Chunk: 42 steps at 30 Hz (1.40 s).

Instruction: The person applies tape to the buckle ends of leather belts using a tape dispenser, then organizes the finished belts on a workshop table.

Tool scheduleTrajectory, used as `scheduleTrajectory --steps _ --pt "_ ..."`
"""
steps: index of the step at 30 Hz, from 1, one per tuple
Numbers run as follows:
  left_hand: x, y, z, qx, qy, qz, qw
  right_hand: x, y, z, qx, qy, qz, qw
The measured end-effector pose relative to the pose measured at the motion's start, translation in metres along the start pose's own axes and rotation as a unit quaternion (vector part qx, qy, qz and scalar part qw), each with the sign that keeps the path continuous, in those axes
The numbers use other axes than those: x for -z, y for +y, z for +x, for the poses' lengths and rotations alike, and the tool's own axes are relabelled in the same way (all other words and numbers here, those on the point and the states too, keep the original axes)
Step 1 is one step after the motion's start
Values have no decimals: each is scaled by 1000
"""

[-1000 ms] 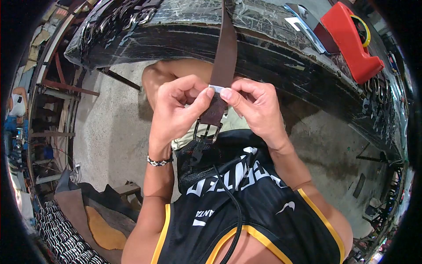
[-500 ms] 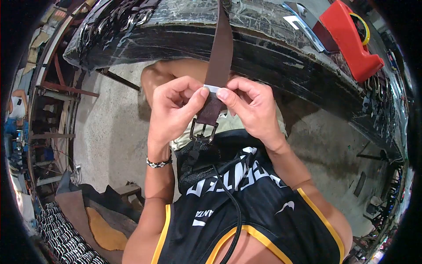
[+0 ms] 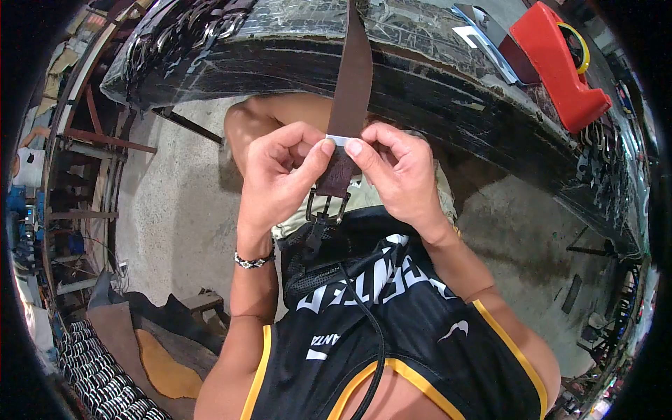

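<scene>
A brown leather belt (image 3: 352,84) hangs down over the front edge of the workbench toward my lap. Across it lies a narrow white strip (image 3: 339,140), pressed at both ends by my thumbs. My left hand (image 3: 285,168) pinches the belt's left edge at the strip, and my right hand (image 3: 397,168) pinches the right edge. Just below my fingers, a darker textured piece of the belt leads to a dark metal buckle (image 3: 327,207). The fingertips behind the belt are hidden.
The workbench (image 3: 280,70) is wrapped in scuffed plastic. On it are a red tape dispenser (image 3: 556,66), papers (image 3: 483,45) and a pile of belts with buckles (image 3: 189,31). Leather pieces (image 3: 164,360) and stacked belts (image 3: 105,374) lie at lower left. Another person (image 3: 28,168) is at far left.
Both hands keep their pinch on the belt and strip, with barely any shift. The buckle end hangs slightly differently. The person at far left has moved an arm.
</scene>
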State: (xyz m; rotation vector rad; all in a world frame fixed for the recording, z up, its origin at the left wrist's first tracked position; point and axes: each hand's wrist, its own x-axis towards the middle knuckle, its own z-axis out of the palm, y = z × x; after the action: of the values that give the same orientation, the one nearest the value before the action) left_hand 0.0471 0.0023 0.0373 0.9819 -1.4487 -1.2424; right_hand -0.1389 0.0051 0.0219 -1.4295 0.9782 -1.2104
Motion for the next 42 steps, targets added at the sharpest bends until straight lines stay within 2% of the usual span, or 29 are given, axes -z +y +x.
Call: scheduleTrajectory --steps 7,19,23,29,35,42 --pt "4 0 2 -8 -21 23 999 -3 3 0 20 13 -5 1000" --pt "7 1 3 0 -32 17 999 -1 5 0 -14 2 30 999" --pt "6 -8 2 -10 -18 35 999 -6 19 5 52 29 61 996" --pt "-3 -15 -6 -1 -29 -99 995 -6 26 8 61 34 89 994" --pt "-7 -14 -8 26 -32 -108 993 -9 34 8 66 47 92 992" --pt "-15 -18 -10 39 11 -136 990 -9 36 8 68 50 84 993"
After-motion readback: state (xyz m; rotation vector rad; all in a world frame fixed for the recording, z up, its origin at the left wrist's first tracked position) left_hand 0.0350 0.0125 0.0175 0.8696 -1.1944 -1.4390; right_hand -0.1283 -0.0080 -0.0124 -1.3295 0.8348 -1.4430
